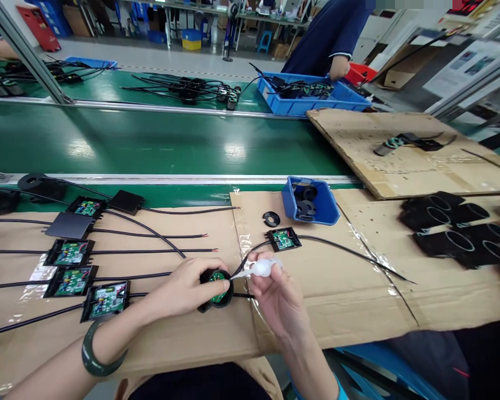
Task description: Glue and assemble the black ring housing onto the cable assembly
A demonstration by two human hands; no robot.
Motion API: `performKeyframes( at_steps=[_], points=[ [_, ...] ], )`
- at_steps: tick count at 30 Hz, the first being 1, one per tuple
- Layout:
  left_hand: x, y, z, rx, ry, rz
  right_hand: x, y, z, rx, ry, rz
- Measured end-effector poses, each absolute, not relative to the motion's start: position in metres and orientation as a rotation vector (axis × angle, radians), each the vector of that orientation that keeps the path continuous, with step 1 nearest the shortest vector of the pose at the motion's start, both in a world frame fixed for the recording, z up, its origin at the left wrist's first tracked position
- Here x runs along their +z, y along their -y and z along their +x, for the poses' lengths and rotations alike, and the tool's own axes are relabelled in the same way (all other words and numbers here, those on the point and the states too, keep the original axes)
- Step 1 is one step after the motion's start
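Far left, a row of open black cased circuit boards [71, 253] lies on my cardboard sheet [316, 311], green boards showing, their black cables [158, 251] running right; the leftmost pieces are cut off by the edge and I can't name them. My left hand [187, 288], green bangle [95, 355] on the wrist, is clamped around a round black housing [216, 289] resting on the cardboard right in front of me, thumb over its rim, a green board visible inside. My right hand [277, 300] pinches a small translucent squeeze bottle [263, 268], its thin nozzle pointing left at the rim of that housing; whether the tip touches, I can't tell. Just beyond sits one more cased board [284, 239] with a long cable, then a loose black ring [271, 219]. Next, a small blue bin [321, 206] tipped toward me, with black ring-shaped parts in it. Behind the green conveyor [150, 144], a large blue tray [316, 103] holds a tangle of black cabled parts; a person in a dark blue top [333, 33] stands over it, mostly out of frame. Right side: a cluster of black tube-shaped housings [454, 230], the outermost ones blurred and cut by the edge.
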State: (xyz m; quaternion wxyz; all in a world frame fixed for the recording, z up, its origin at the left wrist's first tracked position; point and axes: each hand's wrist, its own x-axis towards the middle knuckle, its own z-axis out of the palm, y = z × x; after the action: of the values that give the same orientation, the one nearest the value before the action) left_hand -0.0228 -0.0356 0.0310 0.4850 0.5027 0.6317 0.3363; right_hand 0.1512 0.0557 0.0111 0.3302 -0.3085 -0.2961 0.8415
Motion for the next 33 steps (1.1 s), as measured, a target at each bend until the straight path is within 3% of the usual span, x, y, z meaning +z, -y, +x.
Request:
performKeyframes(
  at_steps=[14,24,33],
  points=[
    [0.033,0.044,-0.011,0.74,-1.815,1.473,0.035,-0.048,0.201,1.571,1.645,-0.824],
    [0.034,0.043,-0.01,0.747,-1.879,1.469,0.054,-0.039,0.186,0.915,2.239,-0.657],
    [0.031,0.044,-0.009,0.807,-1.883,1.563,0.063,-0.036,0.176,0.835,2.295,-0.558]
  ],
)
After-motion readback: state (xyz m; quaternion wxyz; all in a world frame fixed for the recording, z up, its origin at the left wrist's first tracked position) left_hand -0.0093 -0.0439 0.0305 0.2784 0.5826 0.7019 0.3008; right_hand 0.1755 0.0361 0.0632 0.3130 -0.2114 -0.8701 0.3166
